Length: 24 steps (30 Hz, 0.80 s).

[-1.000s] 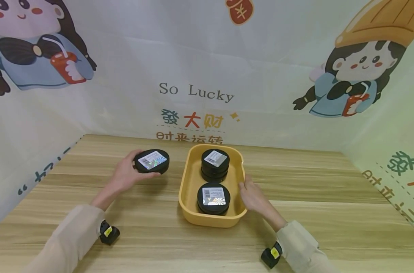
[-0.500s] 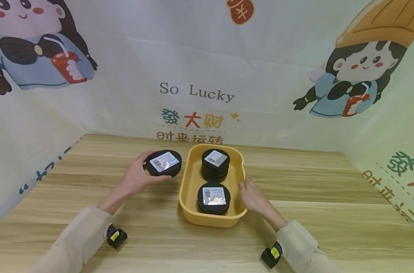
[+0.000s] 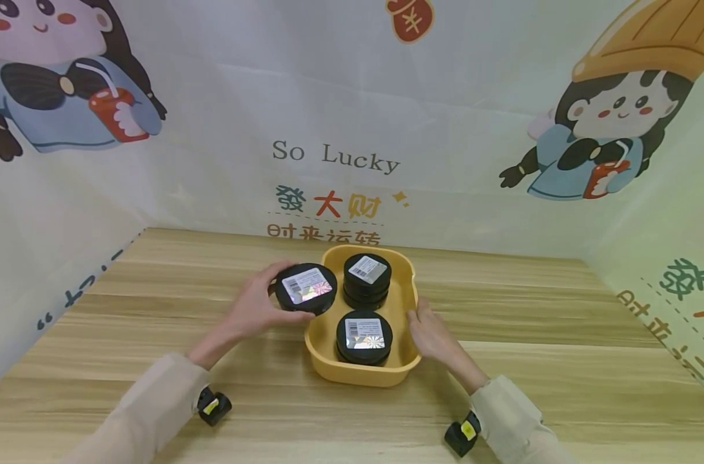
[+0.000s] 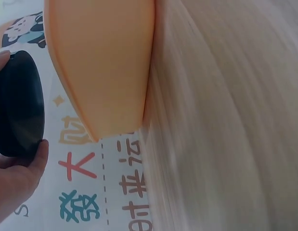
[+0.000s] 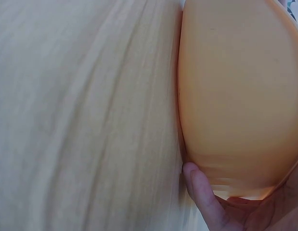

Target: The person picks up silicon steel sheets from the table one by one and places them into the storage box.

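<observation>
My left hand [image 3: 250, 314] pinches a round black container [image 3: 305, 287] with a shiny white label on top. It hangs over the left rim of a yellow plastic bin [image 3: 358, 376], and in the left wrist view its dark side [image 4: 21, 103] sits above the table beside the bin. Inside the bin, a stack of like black containers [image 3: 367, 274] stands at the back, with a lower stack [image 3: 363, 338] at the front. My right hand [image 3: 430, 330] grips the bin's right wall; in the right wrist view a finger [image 5: 201, 190] lies along its outside.
The bin stands on a wood-grain table [image 3: 537, 361]. A white printed cloth [image 3: 224, 129] with cartoon figures and lettering rises behind and on both sides. A small black camera sits at each wrist [image 3: 214, 406].
My left hand has carried the black container to the right and slightly toward me, from beside the bin to over its left rim. The right hand and the bin stay put.
</observation>
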Each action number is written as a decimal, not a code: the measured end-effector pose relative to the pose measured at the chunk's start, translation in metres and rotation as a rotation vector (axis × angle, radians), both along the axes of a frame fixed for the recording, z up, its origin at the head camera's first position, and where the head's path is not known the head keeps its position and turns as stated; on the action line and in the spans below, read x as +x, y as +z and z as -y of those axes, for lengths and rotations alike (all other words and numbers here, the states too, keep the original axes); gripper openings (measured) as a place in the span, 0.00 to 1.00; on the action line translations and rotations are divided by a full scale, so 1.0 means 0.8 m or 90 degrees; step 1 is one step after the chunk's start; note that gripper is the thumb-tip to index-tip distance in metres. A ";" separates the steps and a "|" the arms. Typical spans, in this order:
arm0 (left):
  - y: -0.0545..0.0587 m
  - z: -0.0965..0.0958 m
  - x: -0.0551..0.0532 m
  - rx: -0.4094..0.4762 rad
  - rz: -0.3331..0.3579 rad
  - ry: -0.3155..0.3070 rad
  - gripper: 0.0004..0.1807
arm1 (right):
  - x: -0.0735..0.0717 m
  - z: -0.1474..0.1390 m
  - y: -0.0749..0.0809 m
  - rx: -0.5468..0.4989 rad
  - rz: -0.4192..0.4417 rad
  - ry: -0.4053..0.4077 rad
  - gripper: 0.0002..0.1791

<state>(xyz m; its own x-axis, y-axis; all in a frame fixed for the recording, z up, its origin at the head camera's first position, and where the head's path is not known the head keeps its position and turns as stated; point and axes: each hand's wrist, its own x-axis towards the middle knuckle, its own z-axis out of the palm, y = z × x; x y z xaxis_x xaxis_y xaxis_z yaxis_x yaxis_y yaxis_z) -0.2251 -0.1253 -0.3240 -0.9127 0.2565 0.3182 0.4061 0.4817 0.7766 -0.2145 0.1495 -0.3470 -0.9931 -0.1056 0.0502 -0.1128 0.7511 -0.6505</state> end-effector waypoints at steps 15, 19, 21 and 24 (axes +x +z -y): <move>0.000 -0.027 0.006 -0.028 0.003 -0.085 0.47 | -0.001 0.000 -0.002 0.004 -0.010 0.004 0.17; 0.000 -0.033 0.006 -0.050 0.012 -0.100 0.48 | 0.000 -0.001 -0.002 0.003 -0.015 0.006 0.17; 0.000 -0.035 0.005 -0.062 0.008 -0.104 0.48 | 0.000 -0.001 -0.002 0.003 -0.015 0.006 0.17; -0.001 -0.039 0.004 -0.075 0.007 -0.110 0.48 | 0.000 -0.001 -0.001 0.002 -0.011 0.005 0.17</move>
<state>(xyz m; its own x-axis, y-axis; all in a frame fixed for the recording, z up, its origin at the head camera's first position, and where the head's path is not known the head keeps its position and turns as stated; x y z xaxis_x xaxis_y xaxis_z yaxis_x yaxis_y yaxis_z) -0.2222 -0.0943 -0.3245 -0.8553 0.4442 0.2666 0.4819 0.4931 0.7243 -0.2148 0.1500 -0.3480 -0.9913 -0.1133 0.0663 -0.1292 0.7522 -0.6462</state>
